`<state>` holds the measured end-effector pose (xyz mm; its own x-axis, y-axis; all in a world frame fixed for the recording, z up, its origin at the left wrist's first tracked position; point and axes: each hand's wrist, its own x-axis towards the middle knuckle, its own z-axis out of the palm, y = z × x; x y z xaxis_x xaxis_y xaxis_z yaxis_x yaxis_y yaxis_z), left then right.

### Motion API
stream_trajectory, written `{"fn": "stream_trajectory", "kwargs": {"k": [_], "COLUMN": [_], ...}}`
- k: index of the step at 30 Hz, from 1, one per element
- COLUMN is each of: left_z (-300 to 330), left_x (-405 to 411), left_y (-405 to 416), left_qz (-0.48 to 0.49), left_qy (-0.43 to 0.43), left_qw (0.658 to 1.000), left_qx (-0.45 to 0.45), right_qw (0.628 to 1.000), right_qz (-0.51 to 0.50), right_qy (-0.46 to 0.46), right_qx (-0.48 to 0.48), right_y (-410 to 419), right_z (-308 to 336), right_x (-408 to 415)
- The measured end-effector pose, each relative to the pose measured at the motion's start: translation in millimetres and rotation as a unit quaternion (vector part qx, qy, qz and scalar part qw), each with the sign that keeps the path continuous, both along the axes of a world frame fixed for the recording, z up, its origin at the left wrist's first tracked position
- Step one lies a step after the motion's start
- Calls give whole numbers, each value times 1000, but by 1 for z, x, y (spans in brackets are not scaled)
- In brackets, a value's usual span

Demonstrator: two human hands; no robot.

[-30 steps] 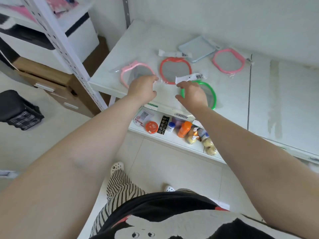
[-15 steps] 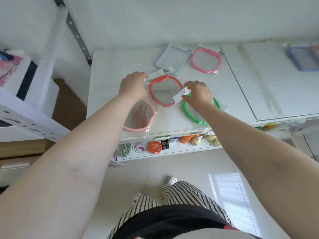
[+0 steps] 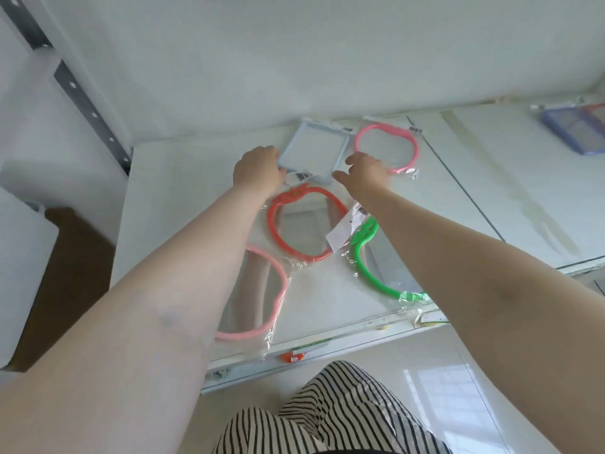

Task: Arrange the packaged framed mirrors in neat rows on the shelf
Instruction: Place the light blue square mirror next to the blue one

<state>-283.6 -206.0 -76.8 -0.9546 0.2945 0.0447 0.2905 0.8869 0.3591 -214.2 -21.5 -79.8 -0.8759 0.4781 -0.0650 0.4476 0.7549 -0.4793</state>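
Observation:
Several packaged mirrors lie flat on the white shelf [image 3: 183,178]. A pale blue square mirror [image 3: 314,149] sits at the back, with a pink apple-shaped mirror [image 3: 386,147] to its right. In front lie a red mirror [image 3: 304,224], a green mirror [image 3: 370,260] and a light pink mirror [image 3: 262,290] under my left forearm. My left hand [image 3: 258,170] rests on the blue mirror's left front corner. My right hand [image 3: 365,172] hovers at its right front corner with fingers spread, partly over the pink mirror's package.
A darker blue framed mirror [image 3: 576,129] lies far right on the adjoining shelf panel. The wall is close behind the back row. A perforated metal upright [image 3: 88,109] stands at the left. Small goods show on the lower shelf [image 3: 291,357] beneath the front edge.
Both hands have left the red and green mirrors in the front row and reached back to the pale blue square mirror. The camera has tilted further over the shelf.

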Motion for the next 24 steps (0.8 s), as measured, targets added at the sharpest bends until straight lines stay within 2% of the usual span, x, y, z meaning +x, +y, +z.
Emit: {"fn": "stream_trajectory", "kwargs": {"k": [5, 9, 13, 16, 20, 22, 24], "left_z": [-37, -43, -39, -31, -10, 4, 18], "left_x": [-28, -35, -37, -40, -35, -26, -16], "left_y": [18, 32, 35, 32, 28, 25, 21], "left_qz": [6, 24, 114, 169, 180, 164, 167], "left_qy": [-65, -44, -56, -122, -220, -242, -247], "left_qw": [997, 995, 971, 916, 792, 758, 740], "left_qx": [50, 84, 205, 344, 541, 583, 603], "right_qw": [997, 996, 987, 963, 897, 855, 824], "right_qz": [-69, -90, -102, -135, -163, -174, -185], "right_qy": [-31, -24, -4, 48, 134, 169, 195], "right_qx": [-18, -9, -121, -230, -389, -459, -499], "right_y": [2, -4, -3, -2, -6, -12, -18], "right_z": [-28, -39, -37, -26, -2, 12, 26], "right_x": [-28, -38, -40, -41, -39, -34, -26]}}
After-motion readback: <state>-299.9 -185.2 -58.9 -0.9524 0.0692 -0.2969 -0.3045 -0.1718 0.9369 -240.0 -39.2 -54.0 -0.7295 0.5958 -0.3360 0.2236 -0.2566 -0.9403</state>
